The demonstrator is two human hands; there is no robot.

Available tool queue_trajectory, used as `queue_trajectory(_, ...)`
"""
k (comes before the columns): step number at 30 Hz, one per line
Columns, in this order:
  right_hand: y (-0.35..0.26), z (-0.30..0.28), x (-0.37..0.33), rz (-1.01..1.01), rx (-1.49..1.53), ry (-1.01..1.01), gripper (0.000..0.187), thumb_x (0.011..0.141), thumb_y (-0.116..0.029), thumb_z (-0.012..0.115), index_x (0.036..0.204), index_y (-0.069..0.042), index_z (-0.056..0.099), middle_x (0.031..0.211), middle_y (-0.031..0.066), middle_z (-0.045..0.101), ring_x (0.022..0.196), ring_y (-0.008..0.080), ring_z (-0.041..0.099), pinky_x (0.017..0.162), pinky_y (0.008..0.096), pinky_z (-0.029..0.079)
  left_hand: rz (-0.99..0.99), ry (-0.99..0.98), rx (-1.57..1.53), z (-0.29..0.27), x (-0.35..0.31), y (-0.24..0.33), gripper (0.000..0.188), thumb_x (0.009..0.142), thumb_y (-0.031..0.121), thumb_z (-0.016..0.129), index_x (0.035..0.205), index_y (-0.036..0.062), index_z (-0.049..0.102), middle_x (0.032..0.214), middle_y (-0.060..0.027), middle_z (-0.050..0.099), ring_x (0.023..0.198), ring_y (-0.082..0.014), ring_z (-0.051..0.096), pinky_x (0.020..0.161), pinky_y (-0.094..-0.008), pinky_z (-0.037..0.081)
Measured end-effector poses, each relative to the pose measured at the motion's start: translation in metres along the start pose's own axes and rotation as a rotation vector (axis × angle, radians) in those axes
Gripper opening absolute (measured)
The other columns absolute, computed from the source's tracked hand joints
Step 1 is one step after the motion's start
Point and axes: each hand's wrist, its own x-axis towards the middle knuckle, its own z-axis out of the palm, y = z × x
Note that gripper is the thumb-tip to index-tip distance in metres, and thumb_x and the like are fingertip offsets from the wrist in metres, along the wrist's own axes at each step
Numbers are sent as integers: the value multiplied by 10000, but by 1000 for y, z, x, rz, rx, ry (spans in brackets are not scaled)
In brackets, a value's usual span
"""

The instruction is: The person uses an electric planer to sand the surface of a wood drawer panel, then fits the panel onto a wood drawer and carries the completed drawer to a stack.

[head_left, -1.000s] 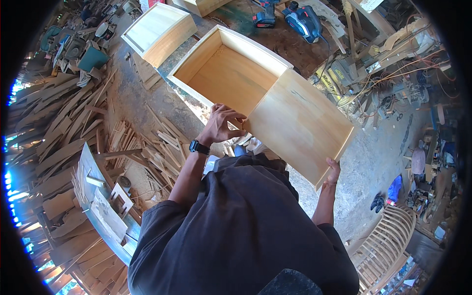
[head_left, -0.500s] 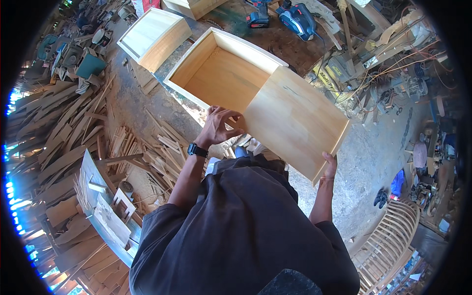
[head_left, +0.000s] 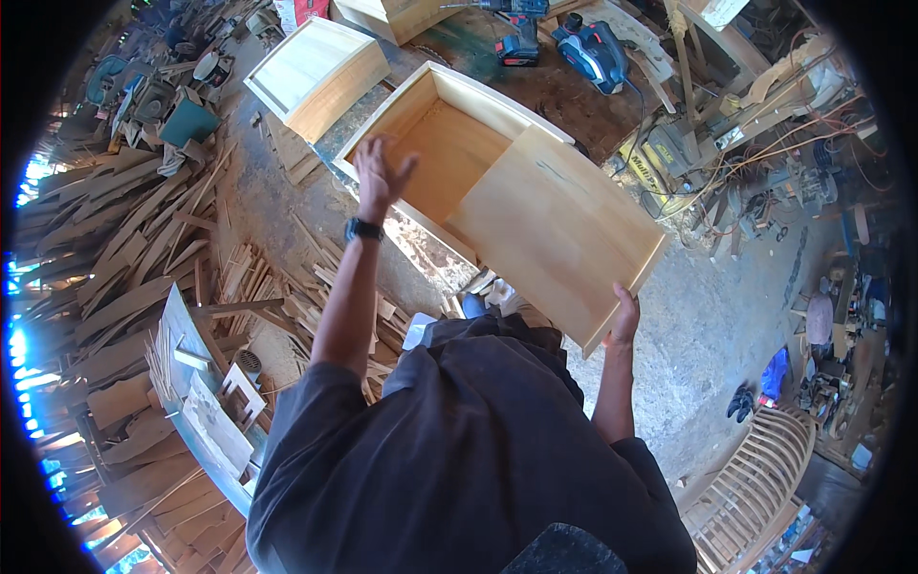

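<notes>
An open-topped, pale wooden box (head_left: 382, 113) lies on the workbench in front of me. A flat wooden panel (head_left: 555, 230) with a raised strip along its right end covers the box's right part and juts out past it toward me. My right hand (head_left: 623, 318) grips that stripped end, thumb on top and the fingers mostly hidden beneath. My left hand (head_left: 382, 180), wearing a watch (head_left: 363, 230) at the wrist, is over the box's near rim toward its left end. Its fingers are spread, slightly blurred, and hold nothing.
A smaller wooden box (head_left: 320, 77) stands left on the bench. Behind lie a cordless drill (head_left: 519, 40) and a blue corded power tool (head_left: 591, 59). Scrap boards (head_left: 143, 258) pile up at left. A curved slatted frame (head_left: 751, 474) stands at lower right.
My left hand has left the panel's near edge and moved left along the box, its fingers opening out. The panel has slid left, covering more of the box, with my right hand still on its end.
</notes>
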Motion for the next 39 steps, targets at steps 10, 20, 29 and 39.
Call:
queue_trajectory(10,0,38,15,29,-108,-83,582,942,-212,654,1422,29,429,1343,148,546,1231,277,556,1036,417,460,-435,-207,330,3,25,-44,891,862,757,521,1453,91,489,1455,-183,512,1382,-320,437,1169,-487,246)
queue_trajectory(20,57,165,76,-221,-540,-112,957,1000,-488,564,1510,68,-26,1437,334,339,1320,344,429,1109,407,359,-496,-244,209,-6,36,-23,867,903,758,429,1433,78,520,1408,-190,550,1341,-339,477,1151,-486,258)
queue_trajectory(29,65,221,70,-358,-479,-47,844,1018,-396,531,1491,105,43,1419,387,325,1292,437,457,1075,445,398,-428,-190,340,-4,25,-28,905,761,738,659,1393,105,524,1420,-130,542,1343,-311,463,1136,-473,272)
queue_trajectory(39,61,187,98,-314,-791,-180,704,1021,-241,506,1466,134,110,1393,406,373,1267,494,482,1065,499,402,-600,-392,184,0,57,-38,927,753,704,707,1431,107,494,1425,-121,547,1341,-290,493,1112,-470,340)
